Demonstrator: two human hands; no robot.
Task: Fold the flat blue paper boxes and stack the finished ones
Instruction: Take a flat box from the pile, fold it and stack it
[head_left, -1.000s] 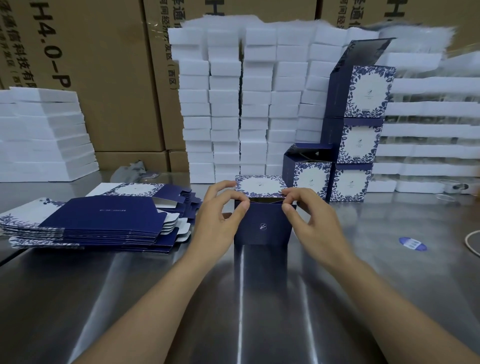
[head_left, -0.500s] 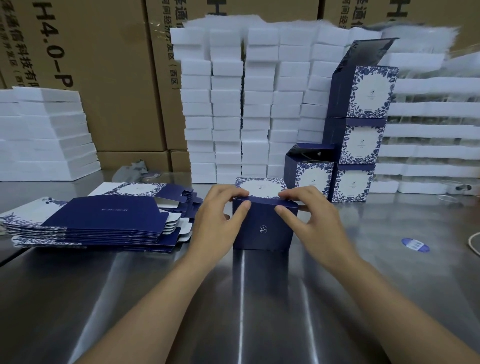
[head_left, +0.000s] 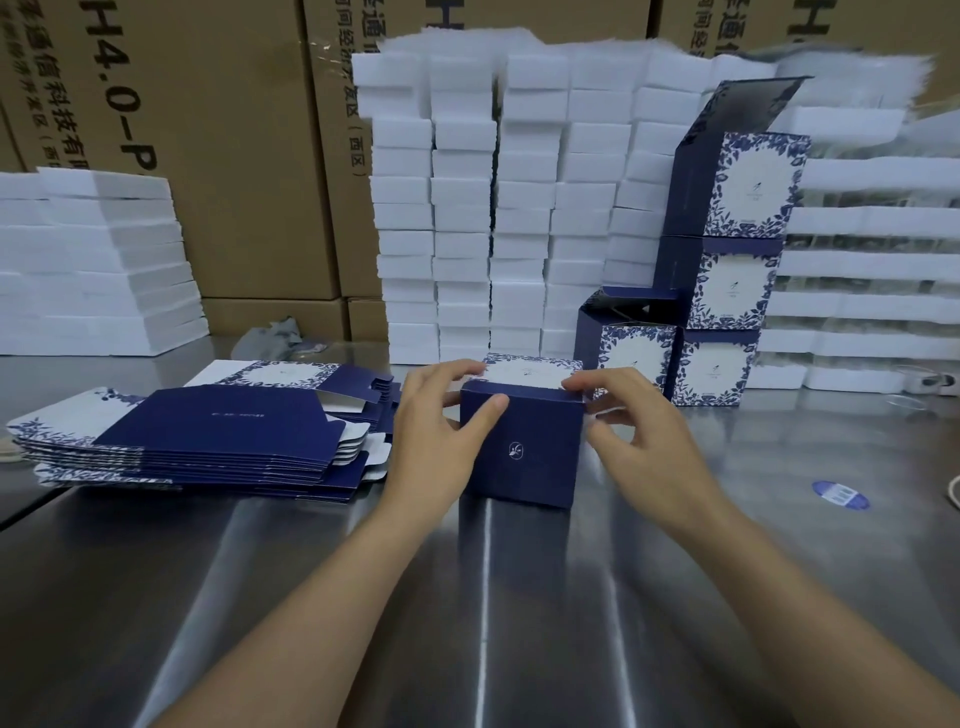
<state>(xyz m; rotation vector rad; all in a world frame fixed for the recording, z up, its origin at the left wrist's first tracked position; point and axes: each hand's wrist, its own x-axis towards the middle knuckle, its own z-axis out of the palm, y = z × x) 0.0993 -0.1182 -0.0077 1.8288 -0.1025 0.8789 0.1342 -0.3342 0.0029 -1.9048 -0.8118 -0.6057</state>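
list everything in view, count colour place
folded dark blue paper box: one, navy with white floral top, table centre
flat blue paper boxes: a pile, count unclear, navy and white, table left
finished blue boxes: four, navy and white floral, right rear, three stacked, one beside
white foam blocks: many, white, stacks behind and at both sides
brown cardboard cartons: several, brown, rear
oval blue sticker: one, blue, table right
steel table: one, grey, foreground
left hand: one, grips the box's left side
right hand: one, pinches its top right corner

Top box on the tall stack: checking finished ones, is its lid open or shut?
Open: on the top box the lid stands raised, not folded down.
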